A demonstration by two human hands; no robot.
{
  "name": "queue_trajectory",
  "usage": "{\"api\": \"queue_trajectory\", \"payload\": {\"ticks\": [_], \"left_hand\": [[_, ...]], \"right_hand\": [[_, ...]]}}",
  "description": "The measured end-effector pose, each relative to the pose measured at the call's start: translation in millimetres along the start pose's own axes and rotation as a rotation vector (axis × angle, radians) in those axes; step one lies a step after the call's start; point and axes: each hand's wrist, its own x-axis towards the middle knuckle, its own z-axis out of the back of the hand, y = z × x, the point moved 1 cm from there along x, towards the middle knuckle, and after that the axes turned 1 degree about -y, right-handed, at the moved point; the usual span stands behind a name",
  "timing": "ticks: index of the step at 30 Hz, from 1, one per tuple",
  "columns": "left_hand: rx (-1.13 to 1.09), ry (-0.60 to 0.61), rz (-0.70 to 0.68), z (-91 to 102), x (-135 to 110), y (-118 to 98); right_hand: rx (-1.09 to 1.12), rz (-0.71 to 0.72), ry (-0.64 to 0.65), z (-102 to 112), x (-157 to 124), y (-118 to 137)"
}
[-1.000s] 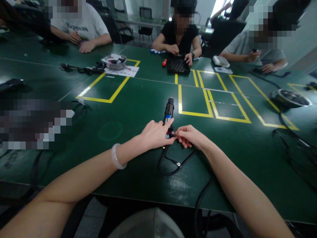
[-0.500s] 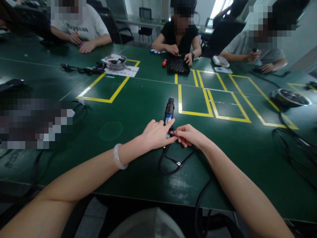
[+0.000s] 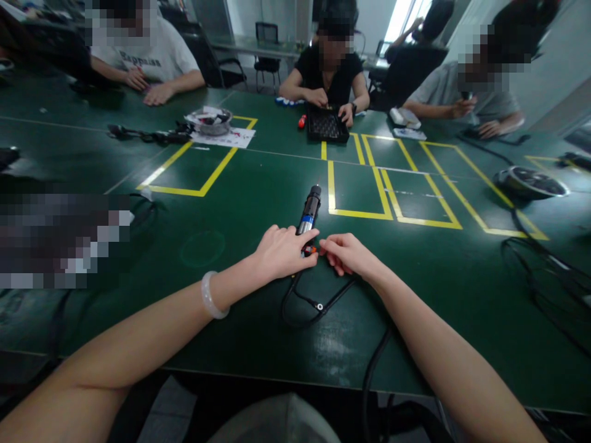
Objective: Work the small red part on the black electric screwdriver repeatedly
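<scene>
Drawing slightly away from the tool, my right hand (image 3: 351, 255) is now leaving a narrow gap where, a second ago, its fingertips were meeting the small fitting on the tool's side. Its thumb and forefinger are pressing together at the tips, with the other fingers curling loosely below; I cannot tell whether they are pinching anything tiny between them. My left hand (image 3: 279, 252) is holding the black-and-silver tool (image 3: 310, 209) down on the green table (image 3: 249, 215), its thumb and forefinger parting around a red-orange part (image 3: 313, 250) near the lower end, while its remaining fingers are hiding from my view. That colour is showing more plainly now that my right fingers are standing clear of it.

The tool is lying in front of me, its narrow tip pointing away and leaning a little more to the right than it was. I am judging that the left hand alone is steadying it, and that the right is pausing between touches on that side part, though I cannot see whether anything there is coming loose or seating.

Below my hands, a thin black cable (image 3: 339, 295) is looping on the table, a ring terminal (image 3: 319, 306) lying beside it. Across from me, another person is working over a black tray (image 3: 327, 127).
</scene>
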Motion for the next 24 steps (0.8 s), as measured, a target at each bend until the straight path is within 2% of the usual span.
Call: {"api": "queue_trajectory", "payload": {"ticks": [6,11,18,24], "left_hand": [[0.038,0.022,-0.008,2.1,-4,20],[0.069,0.058,0.058,2.2,-2,49],[0.12,0.123,0.169,3.6,0,108],[0.13,0.179,0.272,-1.3,9,169]], "right_hand": [[0.037,0.11,-0.1,7,4,-6],[-0.006,0.153,-0.177,12,7,-10],[-0.018,0.159,-0.192,13,9,-13],[-0.043,0.152,-0.2,11,9,-12]]}}
